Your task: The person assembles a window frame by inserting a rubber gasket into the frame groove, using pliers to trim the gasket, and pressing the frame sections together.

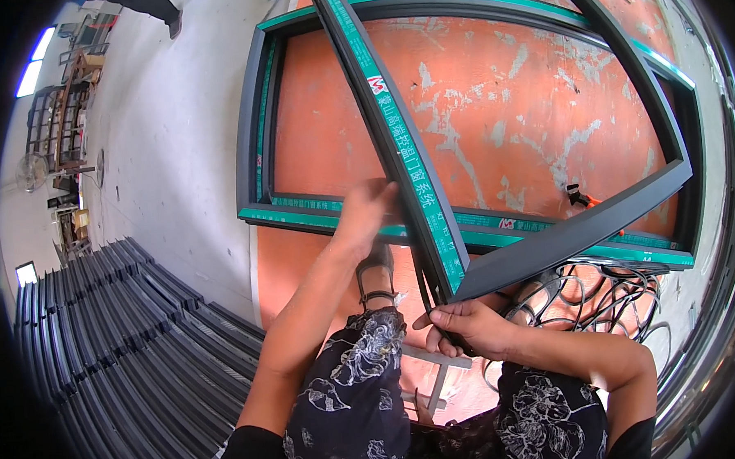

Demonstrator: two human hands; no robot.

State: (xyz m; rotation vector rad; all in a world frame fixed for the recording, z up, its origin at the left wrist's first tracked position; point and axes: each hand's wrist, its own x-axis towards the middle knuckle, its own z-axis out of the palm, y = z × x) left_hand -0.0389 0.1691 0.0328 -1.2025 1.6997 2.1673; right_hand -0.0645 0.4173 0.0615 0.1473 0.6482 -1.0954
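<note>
A dark grey window frame (549,250) with green film along one side stands tilted before me, its near corner pointing at my lap. At that corner my right hand (466,327) is closed, thumb and fingers pinching a thin black sealing strip (425,289) that runs along the frame's outer side. Farther up the same side is my left hand (368,215), blurred by motion, its fingertips partly hidden against the frame's edge. Behind lies a larger dark frame (252,128), also with green film, flat on a worn orange surface.
Loose loops of black strip (580,306) lie beside my right knee. An orange-handled tool (581,196) rests inside the larger frame. Stacked dark profiles (135,346) fill the floor at left. A small grey stand (441,382) sits between my legs; another person's leg (148,5) shows far left.
</note>
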